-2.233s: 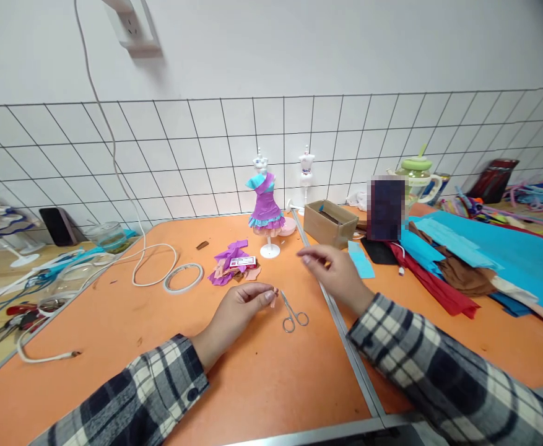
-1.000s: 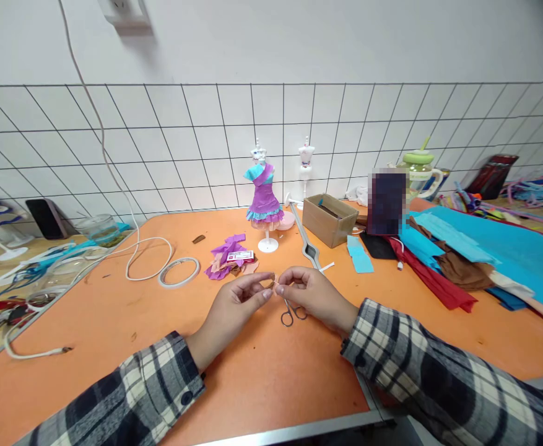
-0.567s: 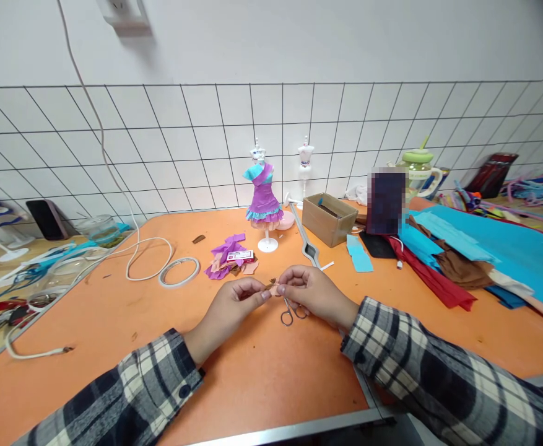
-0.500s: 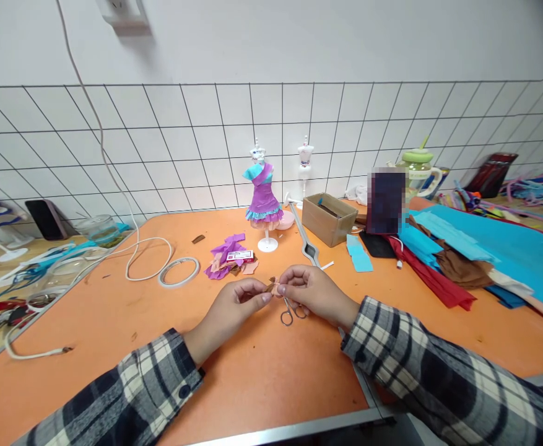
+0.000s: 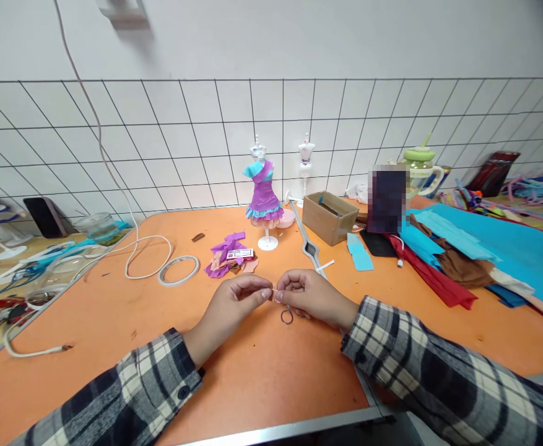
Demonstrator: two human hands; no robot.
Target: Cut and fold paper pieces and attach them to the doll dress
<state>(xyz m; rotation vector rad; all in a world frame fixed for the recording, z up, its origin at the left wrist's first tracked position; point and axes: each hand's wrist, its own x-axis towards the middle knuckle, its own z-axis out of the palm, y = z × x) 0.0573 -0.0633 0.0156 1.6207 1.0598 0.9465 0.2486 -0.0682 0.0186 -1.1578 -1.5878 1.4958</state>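
Observation:
Between my fingertips is a small piece of brown and peach crepe paper (image 5: 273,292), mostly covered by the fingers. My left hand (image 5: 236,305) pinches its left side between thumb and index finger. My right hand (image 5: 314,296) pinches the right side, close against the left fingertips. A pair of scissors (image 5: 286,316) lies under my right hand, with one finger loop showing and the rest hidden. Beyond the hands stands a mini dress form (image 5: 265,192) in a purple and blue paper dress with ruffles. Purple, peach and brown paper scraps (image 5: 225,255) with a small red-and-white box (image 5: 240,254) lie left of it.
A roll of tape (image 5: 179,271) and a white cable (image 5: 150,239) are on the left. Behind are a bare dress form (image 5: 305,155) and a cardboard box (image 5: 329,218). To the right are a blurred-out dark screen (image 5: 386,201), coloured paper sheets (image 5: 508,241) and a lidded jug (image 5: 417,164).
My fingertips have drawn closer around the paper piece, so less of it shows. My right hand has dropped slightly and now covers more of the scissors.

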